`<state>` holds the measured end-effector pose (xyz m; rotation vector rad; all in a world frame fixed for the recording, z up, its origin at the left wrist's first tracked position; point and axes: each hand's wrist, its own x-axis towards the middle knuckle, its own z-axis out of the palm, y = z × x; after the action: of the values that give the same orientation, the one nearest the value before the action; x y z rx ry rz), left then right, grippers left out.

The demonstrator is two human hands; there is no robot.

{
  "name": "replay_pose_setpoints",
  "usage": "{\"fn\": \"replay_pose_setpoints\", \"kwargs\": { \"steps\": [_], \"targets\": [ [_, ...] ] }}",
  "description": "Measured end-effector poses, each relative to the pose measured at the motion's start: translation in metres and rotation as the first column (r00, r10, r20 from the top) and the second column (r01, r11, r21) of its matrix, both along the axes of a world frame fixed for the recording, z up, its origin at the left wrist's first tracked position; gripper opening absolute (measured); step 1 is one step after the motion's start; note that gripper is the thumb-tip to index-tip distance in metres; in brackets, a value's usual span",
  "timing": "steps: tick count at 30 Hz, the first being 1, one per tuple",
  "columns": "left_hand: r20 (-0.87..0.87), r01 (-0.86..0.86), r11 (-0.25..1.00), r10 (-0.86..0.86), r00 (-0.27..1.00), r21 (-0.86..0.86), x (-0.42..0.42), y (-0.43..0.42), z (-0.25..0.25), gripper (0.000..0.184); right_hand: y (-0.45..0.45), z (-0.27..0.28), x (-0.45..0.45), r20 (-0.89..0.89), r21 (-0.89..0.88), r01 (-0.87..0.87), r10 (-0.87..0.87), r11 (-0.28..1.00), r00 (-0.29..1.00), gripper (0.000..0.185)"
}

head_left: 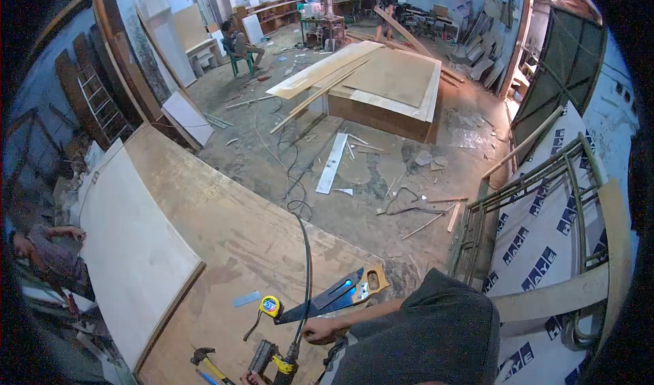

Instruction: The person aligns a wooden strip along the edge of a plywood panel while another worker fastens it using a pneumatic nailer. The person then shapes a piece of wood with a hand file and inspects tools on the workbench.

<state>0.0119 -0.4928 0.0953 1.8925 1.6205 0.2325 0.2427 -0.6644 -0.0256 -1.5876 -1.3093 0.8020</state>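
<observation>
My right hand (pixel 323 330) rests low over the wooden worktop with its fingers curled, beside a black air hose (pixel 308 262). Whatever it may hold is hidden. At the bottom edge, only the fingers of my left hand (pixel 253 379) show, against a black and yellow nail gun (pixel 281 366) to which the hose runs. Close by lie a handsaw (pixel 373 280) with a wooden handle, a dark square-like tool (pixel 320 305) partly along it, a yellow tape measure (pixel 270 307), a small grey strip (pixel 246 299) and a hammer (pixel 204 356).
A large pale panel (pixel 129 249) lies on the worktop's left, with a person (pixel 58 249) beyond it. Wood scraps and cords litter the floor. A low wooden platform (pixel 381 116) stands mid-room. A seated person (pixel 240 44) and another (pixel 386 4) are farther back. Metal frames (pixel 579 181) lean right.
</observation>
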Motion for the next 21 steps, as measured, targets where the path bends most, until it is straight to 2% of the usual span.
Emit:
{"fn": "replay_pose_setpoints", "kwargs": {
  "steps": [1,3,4,5,6,7,9,10,12,13,14,16,18,19,20,21],
  "targets": [
    [0.004,-0.001,1.000,0.001,1.000,0.001,-0.007,0.007,-0.021,0.049,0.000,-0.001,0.000,0.010,-0.053,-0.001,0.001,0.999,1.000,0.020],
    [-0.218,-0.111,0.987,0.134,0.967,0.113,-0.031,0.030,-0.078,0.052,0.001,-0.001,0.000,0.017,-0.100,0.002,0.000,0.995,1.000,0.022],
    [-0.218,-0.110,0.987,0.133,0.967,0.116,-0.026,0.026,-0.067,0.052,0.000,-0.004,0.000,0.002,-0.087,-0.001,0.001,0.996,1.000,0.021],
    [-0.008,-0.021,0.994,0.022,1.000,0.110,-0.016,0.015,-0.044,0.053,0.000,-0.005,-0.001,-0.013,-0.075,-0.003,0.003,0.997,1.000,0.021],
    [0.201,0.066,0.990,-0.090,0.975,0.121,-0.011,0.009,-0.030,0.055,0.000,-0.003,-0.002,-0.014,-0.074,-0.004,0.003,0.997,1.000,0.021],
    [0.201,0.065,0.991,-0.089,0.976,0.120,-0.011,0.010,-0.029,0.055,0.000,-0.001,-0.002,-0.025,-0.086,0.002,-0.004,0.996,1.000,0.021],
    [-0.037,0.014,1.000,-0.015,0.999,-0.021,-0.011,0.014,-0.027,0.049,-0.002,-0.006,-0.003,-0.037,-0.099,0.008,-0.012,0.995,0.999,0.021],
    [-0.034,0.015,1.000,-0.016,0.999,-0.016,-0.011,0.017,-0.027,0.049,-0.001,-0.015,-0.002,-0.022,-0.094,-0.006,0.004,0.996,1.000,0.021],
    [0.054,0.122,0.992,-0.121,0.991,-0.017,-0.009,0.016,-0.016,0.039,0.005,-0.020,0.002,-0.003,-0.082,-0.026,0.026,0.996,1.000,0.021],
    [0.157,0.106,0.994,-0.104,0.982,-0.006,-0.004,0.006,-0.004,0.032,0.004,-0.020,0.003,-0.020,-0.115,-0.027,0.024,0.993,0.999,0.020],
    [0.151,0.098,0.995,-0.096,0.984,-0.005,-0.007,0.007,-0.006,0.032,0.005,-0.021,0.000,-0.045,-0.146,-0.028,0.022,0.989,0.999,0.020],
    [0.136,0.178,0.979,-0.191,0.972,0.103,-0.008,0.011,-0.015,0.033,0.006,-0.022,-0.005,-0.080,-0.180,-0.031,0.016,0.983,0.997,0.020],
    [0.136,0.130,0.985,-0.145,0.980,0.115,-0.018,0.022,-0.046,0.034,0.006,-0.034,-0.007,-0.168,-0.218,-0.059,0.022,0.974,0.986,0.020],
    [0.142,0.077,0.989,-0.095,0.985,0.129,-0.024,0.025,-0.059,0.034,0.003,-0.014,-0.003,0.021,-0.071,0.000,0.002,0.997,1.000,0.020],
    [0.129,0.088,0.988,-0.105,0.986,0.125,-0.026,0.028,-0.064,0.034,0.002,-0.017,-0.005,0.000,0.005,0.031,-0.031,1.000,1.000,0.020],
    [0.103,0.126,0.968,-0.152,0.983,0.218,-0.028,0.030,-0.070,0.035,0.002,-0.019,-0.006,0.015,-0.003,0.031,-0.030,1.000,0.999,0.020]
  ]
}}
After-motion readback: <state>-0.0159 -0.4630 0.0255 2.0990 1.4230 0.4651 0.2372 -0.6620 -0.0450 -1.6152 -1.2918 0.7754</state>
